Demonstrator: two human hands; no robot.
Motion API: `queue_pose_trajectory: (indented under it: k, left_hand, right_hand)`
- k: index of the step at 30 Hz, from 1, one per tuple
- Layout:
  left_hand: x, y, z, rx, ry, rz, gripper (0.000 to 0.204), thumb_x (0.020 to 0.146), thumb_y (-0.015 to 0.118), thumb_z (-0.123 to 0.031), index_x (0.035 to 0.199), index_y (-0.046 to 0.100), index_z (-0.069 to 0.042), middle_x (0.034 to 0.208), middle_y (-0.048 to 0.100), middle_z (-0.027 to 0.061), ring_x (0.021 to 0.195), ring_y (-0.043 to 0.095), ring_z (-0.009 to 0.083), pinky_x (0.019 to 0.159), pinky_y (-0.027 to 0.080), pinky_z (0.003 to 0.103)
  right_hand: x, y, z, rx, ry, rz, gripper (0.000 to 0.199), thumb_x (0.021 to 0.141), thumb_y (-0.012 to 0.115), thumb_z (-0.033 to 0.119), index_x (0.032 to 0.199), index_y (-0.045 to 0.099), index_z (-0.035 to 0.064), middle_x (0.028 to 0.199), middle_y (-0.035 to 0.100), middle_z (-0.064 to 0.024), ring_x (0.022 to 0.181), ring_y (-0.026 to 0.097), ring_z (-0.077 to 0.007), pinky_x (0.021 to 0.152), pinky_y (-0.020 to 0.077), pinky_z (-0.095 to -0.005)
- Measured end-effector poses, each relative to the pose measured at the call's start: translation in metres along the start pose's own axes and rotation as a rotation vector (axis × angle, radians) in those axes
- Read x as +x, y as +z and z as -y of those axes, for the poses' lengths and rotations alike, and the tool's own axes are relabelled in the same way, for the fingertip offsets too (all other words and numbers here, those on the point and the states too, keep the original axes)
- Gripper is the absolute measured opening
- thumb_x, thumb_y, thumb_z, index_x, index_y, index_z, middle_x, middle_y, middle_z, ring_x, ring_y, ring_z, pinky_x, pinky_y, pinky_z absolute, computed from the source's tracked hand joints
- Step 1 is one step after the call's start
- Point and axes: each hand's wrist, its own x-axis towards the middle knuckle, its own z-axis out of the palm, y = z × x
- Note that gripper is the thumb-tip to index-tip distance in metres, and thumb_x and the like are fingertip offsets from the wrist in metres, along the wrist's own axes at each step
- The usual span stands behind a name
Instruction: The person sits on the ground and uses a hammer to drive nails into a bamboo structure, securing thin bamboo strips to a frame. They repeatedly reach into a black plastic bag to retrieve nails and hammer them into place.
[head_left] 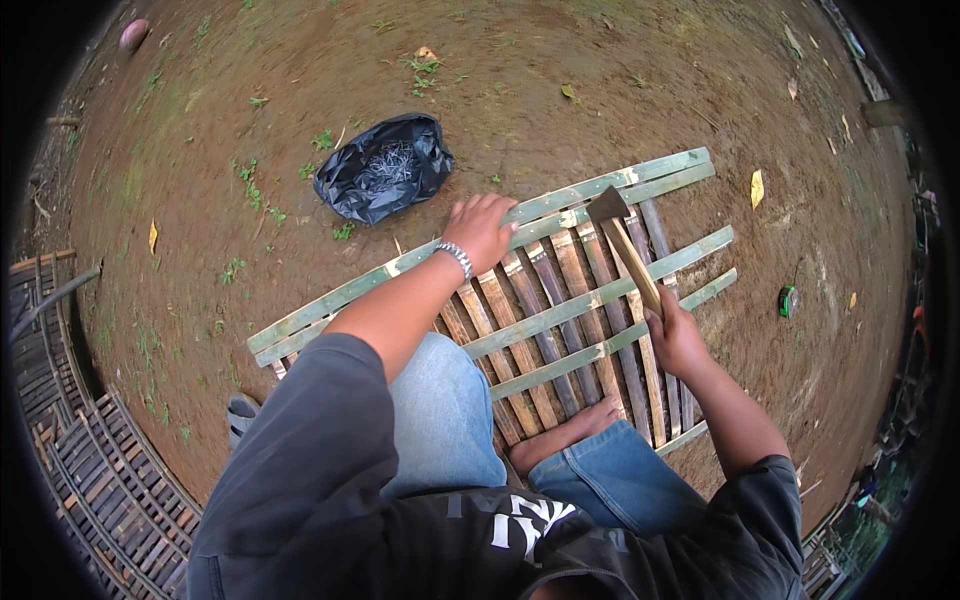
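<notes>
A bamboo slat panel (545,330) lies on the ground, its narrow brown slats crossed by long green bamboo strips. On the far pair of strips rests my left hand (480,232), fingers curled around the upper bamboo strip (610,183); whether a nail is between the fingertips is too small to tell. My right hand (677,330) grips the wooden handle of a hatchet (630,250). Its dark, wedge-shaped metal head is over the far strips, to the right of my left hand. My bare foot (565,437) presses on the near slats.
Beyond the panel, an open black plastic bag (385,168) holds many nails. A green tape measure (788,301) lies on the dirt to the right. More bamboo panels (110,480) are at the left edge, near a grey sandal (240,415). Dry leaves dot the ground.
</notes>
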Motion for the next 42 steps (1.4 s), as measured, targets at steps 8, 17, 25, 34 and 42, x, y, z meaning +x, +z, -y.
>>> queue_pose_trajectory:
  k: [8,17,25,34,42]
  left_hand:
    - [0.042,-0.013,-0.020,0.102,-0.118,0.241,0.079,0.072,0.087,-0.045,0.133,0.059,-0.004,0.133,0.060,0.0191,0.125,0.058,0.0372,0.107,0.045,0.046]
    - [0.052,0.006,0.001,-0.045,-0.136,0.218,0.075,0.069,0.092,-0.034,0.128,0.061,0.001,0.128,0.062,0.0219,0.121,0.060,0.0358,0.105,0.048,0.041]
    - [0.047,0.004,0.006,-0.067,-0.141,0.191,0.070,0.071,0.091,-0.033,0.127,0.063,-0.001,0.127,0.062,0.0207,0.121,0.060,0.0345,0.104,0.048,0.041]
    - [0.016,0.015,0.007,-0.057,0.053,-0.040,0.063,0.079,0.083,-0.033,0.132,0.062,-0.004,0.124,0.061,0.0173,0.121,0.057,0.0355,0.107,0.043,0.044]
    - [-0.016,0.007,0.014,-0.047,0.228,-0.165,0.063,0.082,0.078,-0.029,0.137,0.057,-0.005,0.138,0.058,0.0163,0.127,0.052,0.0377,0.111,0.036,0.049]
  right_hand:
    - [-0.106,-0.026,-0.037,-0.086,0.134,0.056,0.049,0.099,0.058,0.019,0.144,0.044,0.0078,0.107,0.068,-0.0318,0.101,0.065,-0.0517,0.087,0.0525,-0.0561]
    - [-0.111,-0.002,-0.035,0.040,0.298,0.057,0.047,0.101,0.058,0.023,0.143,0.044,0.0056,0.109,0.067,-0.0339,0.106,0.063,-0.0523,0.089,0.0517,-0.0550]
    - [-0.099,-0.001,-0.016,0.060,0.221,0.125,0.047,0.100,0.058,0.019,0.142,0.043,0.0036,0.106,0.067,-0.0341,0.104,0.064,-0.0528,0.089,0.0512,-0.0548]
    - [-0.105,0.013,-0.024,0.043,0.213,0.200,0.050,0.099,0.058,0.021,0.143,0.043,0.0025,0.112,0.065,-0.0345,0.109,0.062,-0.0507,0.094,0.0498,-0.0542]
    - [-0.098,0.011,-0.027,0.018,0.236,0.216,0.051,0.099,0.058,0.022,0.144,0.042,0.0042,0.109,0.067,-0.0328,0.105,0.063,-0.0508,0.091,0.0509,-0.0548]
